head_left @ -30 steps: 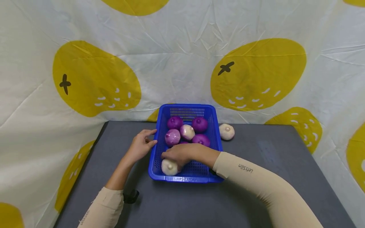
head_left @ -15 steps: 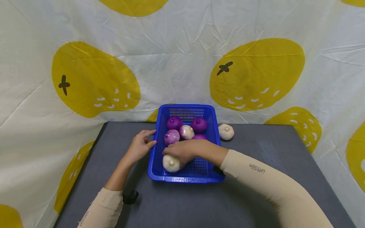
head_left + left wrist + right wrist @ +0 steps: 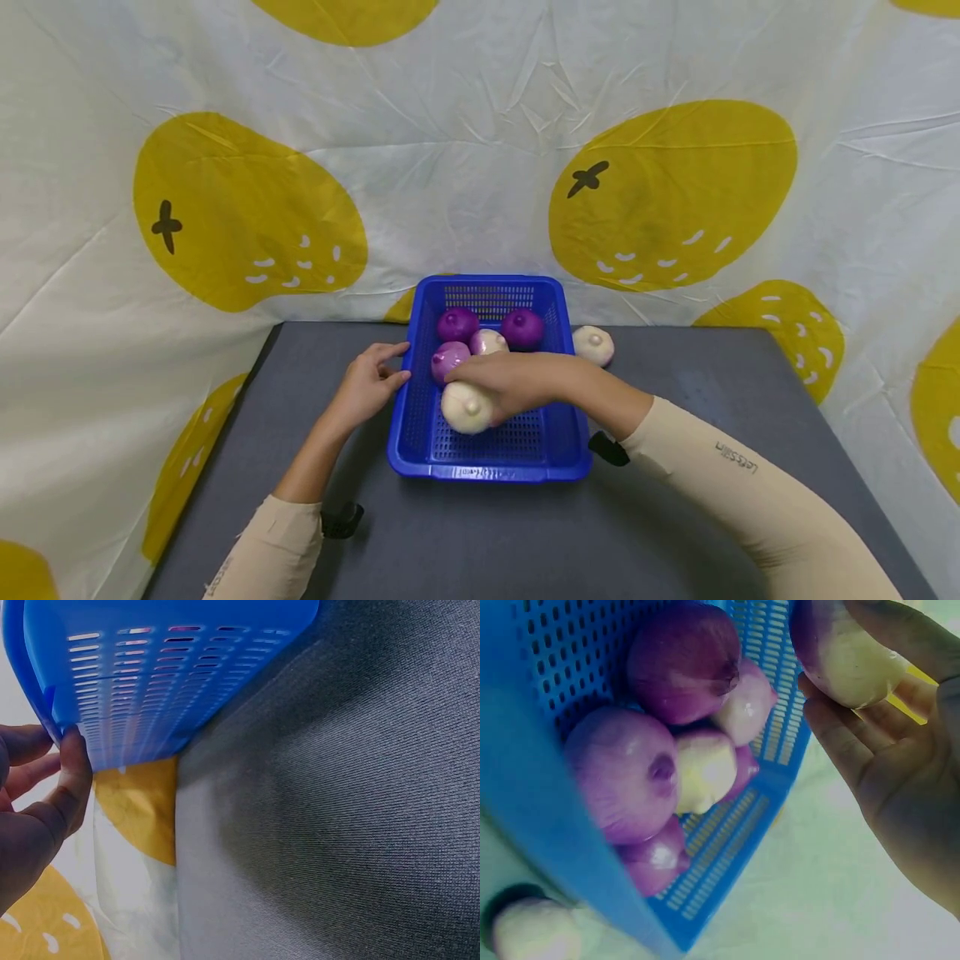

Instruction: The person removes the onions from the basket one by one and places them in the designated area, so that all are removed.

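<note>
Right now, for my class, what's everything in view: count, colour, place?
Basket: one, blue, on the table.
Basket onions: six visible, five purple, one mostly white, inside.
Held onion: one, mostly white, in the right hand.
Loose onion: one, mostly white, right of basket.
Table: one, dark grey, underneath.
Printed cloth: count unclear, white and yellow, behind.
Wrist devices: two, black, wrists.
Sleeves: two, beige, arms.
Left hand, right hand: two, left at basket rim.

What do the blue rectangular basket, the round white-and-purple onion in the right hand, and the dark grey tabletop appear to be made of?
Blue rectangular basket: probably moulded plastic, smooth and slightly shiny, with regular slots.
Round white-and-purple onion: smooth, softly glossy surface; real or imitation, I cannot tell.
Dark grey tabletop: seemingly fabric-covered, matt, with fine ribs.
</note>
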The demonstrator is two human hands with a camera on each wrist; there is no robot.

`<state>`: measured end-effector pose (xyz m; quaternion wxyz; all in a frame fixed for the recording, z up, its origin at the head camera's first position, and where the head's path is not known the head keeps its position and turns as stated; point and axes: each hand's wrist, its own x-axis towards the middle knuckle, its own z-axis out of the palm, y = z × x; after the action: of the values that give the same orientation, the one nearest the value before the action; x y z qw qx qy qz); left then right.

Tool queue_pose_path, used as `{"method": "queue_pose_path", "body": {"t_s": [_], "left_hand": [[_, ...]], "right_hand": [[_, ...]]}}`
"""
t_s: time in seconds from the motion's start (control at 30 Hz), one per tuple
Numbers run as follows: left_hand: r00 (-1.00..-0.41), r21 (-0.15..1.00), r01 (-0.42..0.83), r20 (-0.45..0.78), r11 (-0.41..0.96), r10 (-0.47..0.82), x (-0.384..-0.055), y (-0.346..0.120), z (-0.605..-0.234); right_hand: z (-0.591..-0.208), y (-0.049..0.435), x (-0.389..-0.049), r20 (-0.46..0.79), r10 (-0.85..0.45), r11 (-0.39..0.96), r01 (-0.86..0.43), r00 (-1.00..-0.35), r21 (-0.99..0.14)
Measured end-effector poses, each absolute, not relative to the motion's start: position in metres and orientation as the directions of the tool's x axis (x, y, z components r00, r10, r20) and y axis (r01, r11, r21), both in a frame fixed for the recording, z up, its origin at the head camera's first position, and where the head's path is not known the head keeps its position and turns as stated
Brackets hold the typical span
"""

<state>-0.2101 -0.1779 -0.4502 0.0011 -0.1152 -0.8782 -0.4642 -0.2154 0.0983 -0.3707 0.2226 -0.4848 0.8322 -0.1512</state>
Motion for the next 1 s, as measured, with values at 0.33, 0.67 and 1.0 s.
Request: {"method": "queue_pose_path", "body": {"t_s": [0.33,0.67,1.0], "left_hand": [[-0.975,0.812,0.2,0.109,0.549,0.194,-0.211,-0.181,-0.449],[-0.974,0.82,0.192,0.093,0.539,0.204,-0.21,-0.18,-0.449],[-0.975,0.805,0.196,0.096,0.56,0.202,-0.21,-0.179,-0.446]], "right_hand": [[-0.361,0.143,-0.21,-0.058,-0.811,0.518,-0.671,-0.582,-0.531],[-0.356,0.193,-0.205,0.03,-0.677,0.591,-0.568,-0.735,-0.573],[-0.368,0.246,-0.216,0.097,-0.52,0.609,-0.448,-0.849,-0.655]]}}
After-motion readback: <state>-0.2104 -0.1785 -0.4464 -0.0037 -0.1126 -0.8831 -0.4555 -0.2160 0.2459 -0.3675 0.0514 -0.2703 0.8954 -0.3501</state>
